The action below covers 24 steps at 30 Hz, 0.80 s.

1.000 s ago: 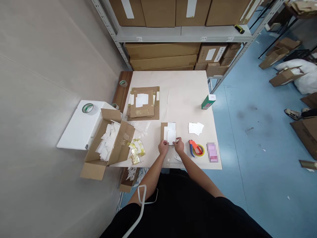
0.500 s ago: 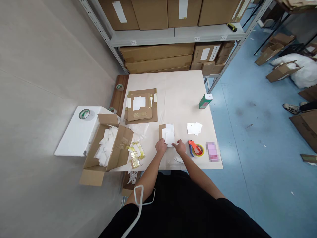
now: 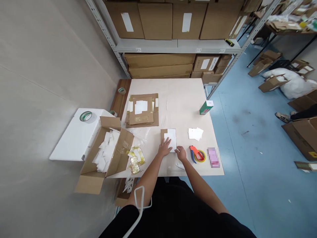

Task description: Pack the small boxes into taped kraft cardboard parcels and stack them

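Observation:
White paper slips [image 3: 171, 135] lie on a small piece of brown cardboard [image 3: 162, 133] near the table's front. My left hand [image 3: 164, 147] rests on the slips with its fingers spread. At their lower right corner, my right hand [image 3: 181, 153] has its fingers closed against the edge; whether it pinches the paper or the cardboard I cannot make out. Right of it lie an orange and blue tape dispenser [image 3: 195, 152] and a roll of yellow tape [image 3: 202, 156]. More white slips [image 3: 195, 133] lie behind these.
Flat cardboard pieces [image 3: 141, 110] are stacked at the table's back left. An open carton [image 3: 115, 152] of white paper stands at the left edge, beside gold-coloured packets [image 3: 136, 159]. A green box [image 3: 206, 107] stands on the right edge. Behind rises a shelf [image 3: 158, 46] with cartons.
My left hand has gone from gripping the lower left edge to lying spread on the slips. My right hand stays at the right corner. The camera view has shifted slightly.

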Tool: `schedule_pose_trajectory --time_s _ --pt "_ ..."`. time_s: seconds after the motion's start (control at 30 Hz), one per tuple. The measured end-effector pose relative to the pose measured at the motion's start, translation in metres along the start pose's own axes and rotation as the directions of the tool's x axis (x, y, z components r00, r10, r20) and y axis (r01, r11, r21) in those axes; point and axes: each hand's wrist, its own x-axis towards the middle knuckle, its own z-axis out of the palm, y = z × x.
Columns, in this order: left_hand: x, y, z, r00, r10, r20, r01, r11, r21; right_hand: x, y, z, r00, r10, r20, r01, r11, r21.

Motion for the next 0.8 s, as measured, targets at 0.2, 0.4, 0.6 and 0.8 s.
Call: schedule_pose_trajectory --time_s 0.2,0.4,0.6,0.8 --pt "-0.012 -0.031 0.002 0.993 0.031 -0.118 -0.049 0.988 -0.148 -0.016 -0.010 0.012 0.994 -0.104 -0.027 0.105 0.994 0.009" --pt "-0.031 -0.082 -0.009 0.979 0.043 -0.200 -0.112 0.931 -0.347 -0.033 -0.046 0.041 0.986 -0.163 -0.048 0.163 0.987 0.007" --pt "-0.055 -0.123 -0.012 0.970 -0.042 -0.240 -0.091 0.852 -0.516 -0.042 -0.073 0.073 0.990 -0.138 -0.019 0.136 0.986 -0.098" --pt "-0.079 -0.131 0.009 0.960 -0.148 -0.236 -0.079 0.668 -0.740 -0.051 -0.078 0.090 0.975 -0.224 0.008 0.224 0.973 -0.057"
